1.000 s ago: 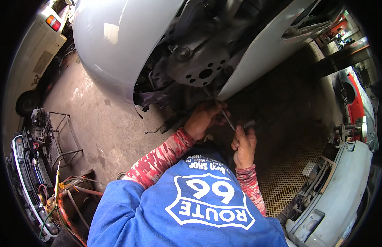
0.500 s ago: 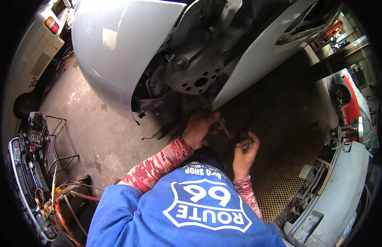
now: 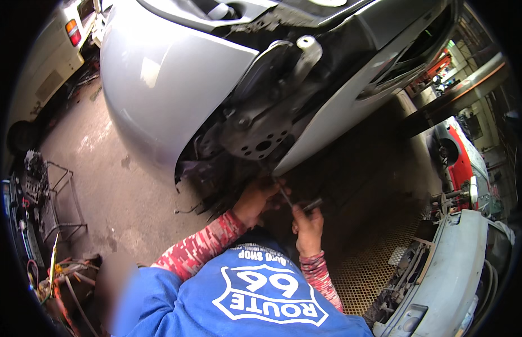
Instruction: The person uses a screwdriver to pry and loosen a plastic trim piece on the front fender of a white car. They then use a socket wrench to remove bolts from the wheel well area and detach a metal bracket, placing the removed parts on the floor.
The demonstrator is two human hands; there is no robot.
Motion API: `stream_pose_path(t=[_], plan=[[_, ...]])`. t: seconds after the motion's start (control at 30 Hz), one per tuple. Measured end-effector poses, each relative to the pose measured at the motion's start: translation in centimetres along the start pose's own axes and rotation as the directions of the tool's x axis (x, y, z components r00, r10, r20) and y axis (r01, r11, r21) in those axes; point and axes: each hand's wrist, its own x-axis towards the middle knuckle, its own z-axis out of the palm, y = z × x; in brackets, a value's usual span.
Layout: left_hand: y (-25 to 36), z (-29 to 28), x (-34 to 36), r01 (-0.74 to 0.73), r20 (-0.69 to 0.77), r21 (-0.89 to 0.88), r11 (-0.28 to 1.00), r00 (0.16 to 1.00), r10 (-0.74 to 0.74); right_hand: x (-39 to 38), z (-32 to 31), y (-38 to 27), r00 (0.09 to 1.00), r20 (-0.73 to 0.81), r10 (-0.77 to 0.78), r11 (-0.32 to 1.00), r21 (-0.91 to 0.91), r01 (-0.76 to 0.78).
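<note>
Item: slim metal rod (image 3: 287,197). Position: between the hands, slanting from the shadow under the hub disc down toward the right thumb. Upper end lost in the dark.

Item: left hand (image 3: 253,202). Fingers curled around the upper part of the rod.

Item: right hand (image 3: 308,227). Closed on a dark cylindrical piece (image 3: 313,204), whose free end points away to the right. Whether piece and rod join at the thumb: cannot be told.

Step in hand, as judged: working the rod at the underside of the hub area, the hands paired on the tool. The next move would call for the left fingers to steady the rod in line and the right hand to control its lower end; clearance looks tight.

Item: hub disc (image 3: 251,144), large centre hole ringed by smaller ones; just beyond the left hand.

Container: open wheel cavity, ahead of both hands, between a curved silver body panel (image 3: 143,95) and a second silver panel (image 3: 334,115). Contents: hub disc, pale bracket (image 3: 310,51), dark metalwork.

Item: tubular stand (image 3: 73,226), well left of the left hand.

Item: orange-red hose-draped object (image 3: 61,300), lower left of the left hand. Whether a vessel, and any contents: cannot be told.
</note>
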Motion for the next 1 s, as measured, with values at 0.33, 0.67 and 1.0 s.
stream_pose_path(t=[0.33, 0.67, 1.0], plan=[[-0.1, 0.8, 0.2, 0.101, -0.058, 0.047, 0.994, 0.993, -0.098, -1.2, 0.2, -1.6, 0.657, 0.328, -0.679, 0.382, -0.606, 0.698], [-0.1, 0.7, -0.2, 0.008, -0.006, 0.092, 0.996, 1.000, -0.008, 0.9, -4.9, 3.4, 0.992, 0.050, 0.117, 0.931, -0.354, -0.092], [-0.9, 0.8, 1.3, -0.023, 0.029, -0.037, 0.999, 0.999, 0.024, 4.3, -4.7, 0.2, 0.809, 0.392, -0.438, 0.860, -0.080, 0.504]])
